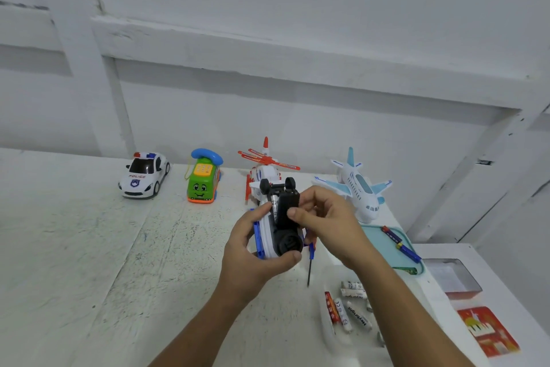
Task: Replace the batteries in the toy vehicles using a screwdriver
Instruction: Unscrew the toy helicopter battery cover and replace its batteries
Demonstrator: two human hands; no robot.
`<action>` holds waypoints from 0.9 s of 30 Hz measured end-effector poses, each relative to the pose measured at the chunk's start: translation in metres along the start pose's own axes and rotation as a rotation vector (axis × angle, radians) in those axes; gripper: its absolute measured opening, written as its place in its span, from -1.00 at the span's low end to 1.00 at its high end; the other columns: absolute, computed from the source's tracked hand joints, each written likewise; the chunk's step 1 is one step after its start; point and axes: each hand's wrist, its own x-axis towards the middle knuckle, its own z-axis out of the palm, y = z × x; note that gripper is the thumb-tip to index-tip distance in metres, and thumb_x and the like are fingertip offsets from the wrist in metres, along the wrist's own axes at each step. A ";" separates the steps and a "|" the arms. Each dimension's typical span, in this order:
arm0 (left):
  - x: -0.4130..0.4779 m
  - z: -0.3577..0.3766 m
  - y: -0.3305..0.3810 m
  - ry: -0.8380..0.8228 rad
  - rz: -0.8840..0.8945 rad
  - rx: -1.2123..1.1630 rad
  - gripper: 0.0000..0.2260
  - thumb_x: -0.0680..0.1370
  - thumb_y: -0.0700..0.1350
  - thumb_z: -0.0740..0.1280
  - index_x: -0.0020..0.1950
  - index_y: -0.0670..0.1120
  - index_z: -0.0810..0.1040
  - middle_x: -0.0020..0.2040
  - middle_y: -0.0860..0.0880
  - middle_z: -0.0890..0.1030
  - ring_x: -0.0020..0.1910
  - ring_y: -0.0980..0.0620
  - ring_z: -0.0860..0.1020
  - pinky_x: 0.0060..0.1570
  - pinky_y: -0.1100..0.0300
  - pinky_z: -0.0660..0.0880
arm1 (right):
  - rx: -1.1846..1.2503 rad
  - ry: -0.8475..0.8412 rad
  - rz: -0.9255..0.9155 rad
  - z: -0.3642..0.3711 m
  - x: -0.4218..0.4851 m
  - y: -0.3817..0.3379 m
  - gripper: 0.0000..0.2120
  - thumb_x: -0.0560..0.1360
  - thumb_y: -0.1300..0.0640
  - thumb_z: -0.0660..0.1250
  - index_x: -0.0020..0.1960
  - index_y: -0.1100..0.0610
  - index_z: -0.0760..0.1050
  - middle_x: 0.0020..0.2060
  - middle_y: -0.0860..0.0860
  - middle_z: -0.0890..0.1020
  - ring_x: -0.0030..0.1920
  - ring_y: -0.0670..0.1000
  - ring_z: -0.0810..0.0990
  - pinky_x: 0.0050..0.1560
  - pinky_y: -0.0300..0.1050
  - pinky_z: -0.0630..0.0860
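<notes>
My left hand [256, 253] grips a white and blue toy vehicle [275, 226] turned underside up above the table, its black base and wheels facing me. A battery [274, 206] shows in its open compartment. My right hand [326, 222] has its fingers curled on the black base beside the battery, thumb pressing near the compartment. A blue-handled screwdriver [310, 259] lies on the table just below the toy, tip toward me. Several loose batteries [346, 308] lie on the table at the right.
A police car [144, 174], a green phone bus [204, 177], a red-and-white helicopter [265, 168] and a white airplane [358, 186] stand in a row by the wall. A teal tray [384, 247] holds batteries. An open tin [452, 279] and its red lid [488, 331] sit at right.
</notes>
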 end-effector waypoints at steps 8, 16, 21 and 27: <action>-0.002 -0.012 0.006 -0.011 0.061 0.034 -0.27 0.12 0.03 0.60 0.27 0.23 0.48 0.19 0.12 0.52 0.19 0.06 0.54 0.01 0.20 0.60 | -0.019 0.231 0.047 0.032 0.001 0.002 -0.89 0.46 0.19 0.46 -0.04 0.02 0.65 -0.21 -0.02 0.67 -0.19 0.02 0.68 -0.25 -0.04 0.67; -0.002 -0.018 0.004 -0.009 0.086 0.014 -0.29 0.13 0.01 0.60 0.26 0.22 0.49 0.18 0.11 0.51 0.19 0.07 0.54 -0.07 0.26 0.59 | -0.022 0.296 0.136 0.042 0.006 0.005 -0.83 0.42 0.17 0.50 0.01 0.07 0.68 -0.14 -0.04 0.70 -0.15 -0.01 0.69 -0.15 -0.05 0.67; 0.000 -0.020 0.002 -0.012 0.105 0.031 -0.29 0.15 -0.01 0.60 0.27 0.22 0.48 0.20 0.08 0.50 0.18 0.09 0.54 -0.09 0.30 0.58 | 0.031 0.258 0.176 0.041 0.011 0.001 -0.89 0.42 0.23 0.50 -0.07 0.09 0.66 -0.24 -0.02 0.68 -0.23 0.04 0.68 -0.32 -0.09 0.60; 0.005 -0.020 -0.005 -0.005 0.082 0.020 -0.31 0.15 -0.01 0.62 0.22 0.30 0.51 0.18 0.08 0.52 0.17 0.04 0.55 -0.09 0.23 0.60 | 0.060 0.113 0.202 0.029 0.020 0.000 -0.89 0.41 0.25 0.50 -0.07 0.12 0.67 -0.31 -0.01 0.67 -0.38 -0.07 0.60 -0.46 -0.26 0.48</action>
